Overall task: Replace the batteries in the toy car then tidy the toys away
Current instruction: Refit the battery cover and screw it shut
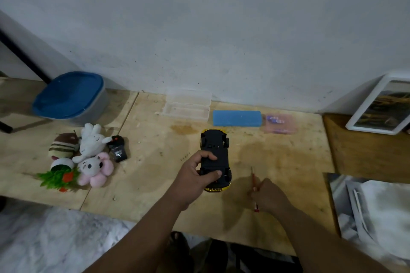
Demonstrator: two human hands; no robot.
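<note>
A yellow toy car [216, 148] lies upside down on the plywood table [155, 179], its black underside facing up. My left hand [195, 175] grips the car across its middle. To the right, my right hand [269, 195] closes around a thin red-handled screwdriver [253, 180] that lies on the table. A pink packet of batteries [279, 123] rests at the back right. Several plush toys [88, 155] and a black remote control [117, 147] lie in a heap at the left.
A blue-lidded tub [71, 95] stands at the back left. A clear plastic case [187, 105] lies open by the wall, with a blue block [237, 118] beside it. A white-framed picture [381, 106] leans at the right. Tiny screws [185, 157] lie left of the car.
</note>
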